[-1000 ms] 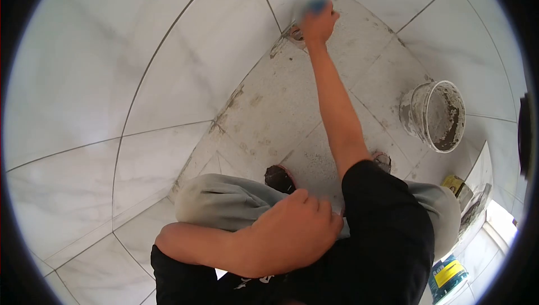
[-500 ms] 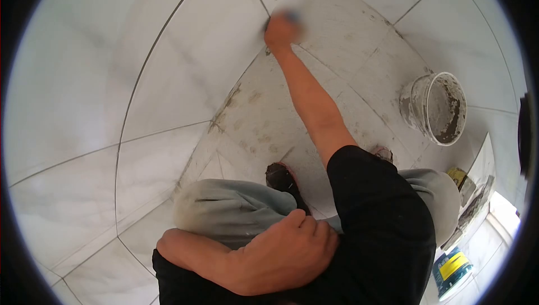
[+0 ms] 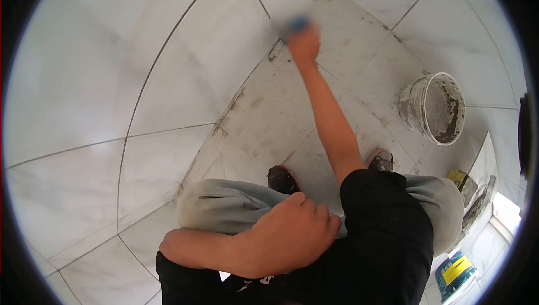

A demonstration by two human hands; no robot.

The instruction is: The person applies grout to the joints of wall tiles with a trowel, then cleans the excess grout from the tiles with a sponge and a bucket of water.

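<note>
My right hand [image 3: 305,45] reaches forward at the end of a stretched arm, closed around a small blue object [image 3: 298,23]. Blur hides what kind of object it is. It is at the lower part of the left tiled wall [image 3: 208,52], close to where wall and floor meet. My left hand [image 3: 295,232] rests in front of my body by my bent knee, its back turned up. Its fingers are curled under, so anything inside them is hidden.
A white bucket [image 3: 412,105] smeared with grey mix stands on the dusty tiled floor [image 3: 269,114] at right. Behind my right knee are a yellow item [image 3: 457,178], a mortar-marked board [image 3: 479,206] and a teal tub with a yellow label [image 3: 456,271]. Walls meet in the far corner.
My right hand has shifted to the right and slightly nearer, and the blue object now shows more clearly on its far side. My left hand stays nearly in place.
</note>
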